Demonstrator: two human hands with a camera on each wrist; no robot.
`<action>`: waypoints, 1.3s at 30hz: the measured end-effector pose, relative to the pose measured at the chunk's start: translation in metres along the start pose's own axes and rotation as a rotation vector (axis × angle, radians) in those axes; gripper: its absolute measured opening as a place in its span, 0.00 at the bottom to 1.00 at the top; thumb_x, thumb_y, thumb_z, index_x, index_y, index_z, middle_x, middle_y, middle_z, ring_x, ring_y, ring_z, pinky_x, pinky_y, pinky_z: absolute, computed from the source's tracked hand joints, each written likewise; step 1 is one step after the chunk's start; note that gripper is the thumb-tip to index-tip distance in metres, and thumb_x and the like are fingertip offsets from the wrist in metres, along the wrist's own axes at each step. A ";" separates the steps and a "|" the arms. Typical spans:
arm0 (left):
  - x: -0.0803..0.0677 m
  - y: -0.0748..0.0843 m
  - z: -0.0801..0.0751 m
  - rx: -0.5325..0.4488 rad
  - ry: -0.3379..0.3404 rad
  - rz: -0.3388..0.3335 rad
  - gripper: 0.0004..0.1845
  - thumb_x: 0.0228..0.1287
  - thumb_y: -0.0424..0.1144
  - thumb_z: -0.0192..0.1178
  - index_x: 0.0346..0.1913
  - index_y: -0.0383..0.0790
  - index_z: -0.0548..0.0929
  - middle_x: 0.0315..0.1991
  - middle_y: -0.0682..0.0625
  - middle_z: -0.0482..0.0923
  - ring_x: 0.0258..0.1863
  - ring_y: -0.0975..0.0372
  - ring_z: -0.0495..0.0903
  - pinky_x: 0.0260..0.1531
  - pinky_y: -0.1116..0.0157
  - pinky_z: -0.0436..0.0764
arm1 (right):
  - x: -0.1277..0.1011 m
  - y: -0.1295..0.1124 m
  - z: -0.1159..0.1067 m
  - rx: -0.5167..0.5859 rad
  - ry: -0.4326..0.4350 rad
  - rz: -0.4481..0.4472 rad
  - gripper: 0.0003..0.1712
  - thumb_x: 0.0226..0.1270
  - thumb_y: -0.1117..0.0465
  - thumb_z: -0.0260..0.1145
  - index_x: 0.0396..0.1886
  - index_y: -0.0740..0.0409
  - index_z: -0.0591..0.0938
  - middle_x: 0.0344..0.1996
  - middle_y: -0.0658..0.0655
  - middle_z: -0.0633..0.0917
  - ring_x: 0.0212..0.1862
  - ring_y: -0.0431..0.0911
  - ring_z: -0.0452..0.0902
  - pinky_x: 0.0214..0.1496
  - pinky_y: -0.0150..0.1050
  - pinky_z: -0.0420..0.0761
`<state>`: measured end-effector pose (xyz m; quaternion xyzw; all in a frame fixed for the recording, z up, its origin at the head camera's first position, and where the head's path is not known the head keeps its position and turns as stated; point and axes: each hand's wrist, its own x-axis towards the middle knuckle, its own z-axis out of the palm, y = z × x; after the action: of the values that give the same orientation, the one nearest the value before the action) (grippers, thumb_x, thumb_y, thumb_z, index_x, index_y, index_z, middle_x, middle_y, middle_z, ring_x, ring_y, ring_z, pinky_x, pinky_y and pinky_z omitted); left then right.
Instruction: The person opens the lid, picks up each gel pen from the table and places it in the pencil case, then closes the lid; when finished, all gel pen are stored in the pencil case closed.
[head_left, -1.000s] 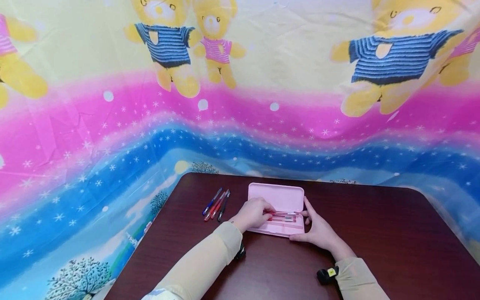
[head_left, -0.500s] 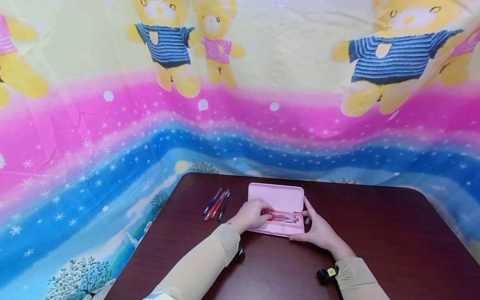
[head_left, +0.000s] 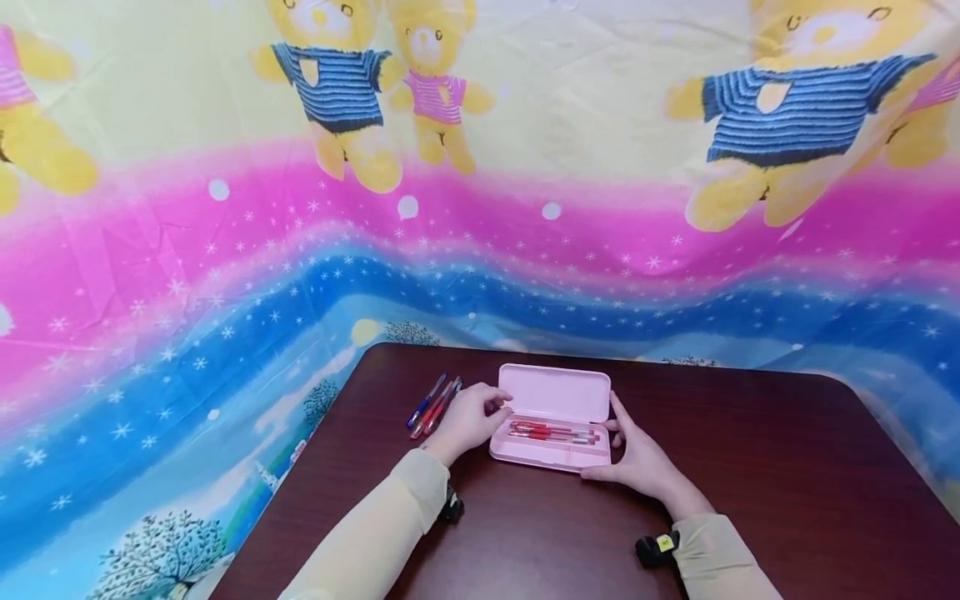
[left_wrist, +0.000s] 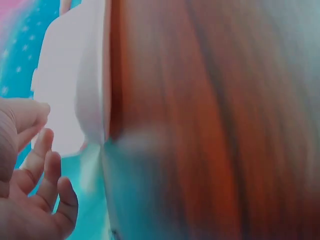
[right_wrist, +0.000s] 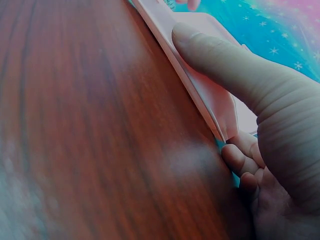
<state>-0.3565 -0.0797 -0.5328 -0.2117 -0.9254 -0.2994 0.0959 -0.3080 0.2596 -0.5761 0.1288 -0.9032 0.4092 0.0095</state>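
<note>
Got my right hand (head_left: 641,460) gripping the open pink plastic pencil case (head_left: 555,393), probably to steady it on the glossy dark-brown bench (head_left: 750,450). Slim red pens (head_left: 551,432) lie inside; my left hand (head_left: 468,417) is empty, fingers loose.

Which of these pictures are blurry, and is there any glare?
Head view: the pink case fairly crisp, a faint sheen on the dark table; left wrist view: the dark table smeary, with a pale patch; right wrist view: the dark table soft, with whitish glare, the right hand's fingers clearer.
</note>
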 end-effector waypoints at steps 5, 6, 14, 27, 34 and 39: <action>-0.002 -0.016 -0.018 0.042 0.101 -0.086 0.13 0.73 0.43 0.72 0.57 0.47 0.93 0.44 0.51 0.90 0.42 0.60 0.85 0.50 0.57 0.85 | -0.001 0.002 -0.001 -0.013 0.005 0.006 0.89 0.45 0.37 0.92 0.94 0.47 0.40 0.64 0.58 0.84 0.52 0.47 0.72 0.43 0.33 0.75; -0.003 -0.020 -0.021 0.058 0.113 -0.108 0.14 0.73 0.43 0.72 0.57 0.47 0.93 0.45 0.51 0.89 0.43 0.59 0.86 0.51 0.56 0.86 | -0.001 0.002 -0.001 -0.015 0.007 0.007 0.89 0.45 0.37 0.92 0.94 0.47 0.40 0.64 0.58 0.84 0.52 0.47 0.72 0.43 0.33 0.74; -0.011 -0.058 -0.045 0.132 0.089 -0.345 0.18 0.75 0.47 0.70 0.63 0.47 0.90 0.56 0.43 0.86 0.54 0.48 0.85 0.61 0.46 0.85 | -0.001 0.000 0.000 -0.003 -0.001 0.003 0.89 0.45 0.38 0.92 0.94 0.48 0.41 0.65 0.59 0.84 0.52 0.47 0.72 0.43 0.33 0.75; -0.029 -0.092 -0.054 0.157 0.025 -0.479 0.20 0.78 0.44 0.67 0.67 0.43 0.87 0.59 0.41 0.86 0.58 0.49 0.81 0.64 0.46 0.82 | -0.002 -0.002 0.000 -0.004 -0.012 0.013 0.88 0.46 0.38 0.92 0.94 0.48 0.40 0.65 0.60 0.84 0.53 0.50 0.72 0.43 0.33 0.75; -0.031 -0.092 -0.059 0.169 -0.016 -0.505 0.22 0.78 0.41 0.66 0.70 0.40 0.85 0.60 0.38 0.87 0.53 0.48 0.83 0.61 0.46 0.84 | -0.001 -0.002 0.000 -0.001 -0.006 0.004 0.88 0.46 0.38 0.92 0.94 0.48 0.41 0.65 0.60 0.84 0.53 0.50 0.72 0.43 0.33 0.75; -0.031 -0.092 -0.062 0.164 -0.024 -0.530 0.20 0.77 0.39 0.66 0.67 0.40 0.87 0.58 0.40 0.89 0.47 0.49 0.85 0.55 0.48 0.86 | 0.000 -0.001 0.000 0.000 0.000 -0.005 0.89 0.45 0.37 0.92 0.94 0.47 0.41 0.64 0.58 0.84 0.52 0.48 0.72 0.43 0.33 0.75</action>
<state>-0.3670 -0.1943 -0.5395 0.0429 -0.9707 -0.2357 0.0202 -0.3079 0.2590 -0.5758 0.1308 -0.9030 0.4091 0.0105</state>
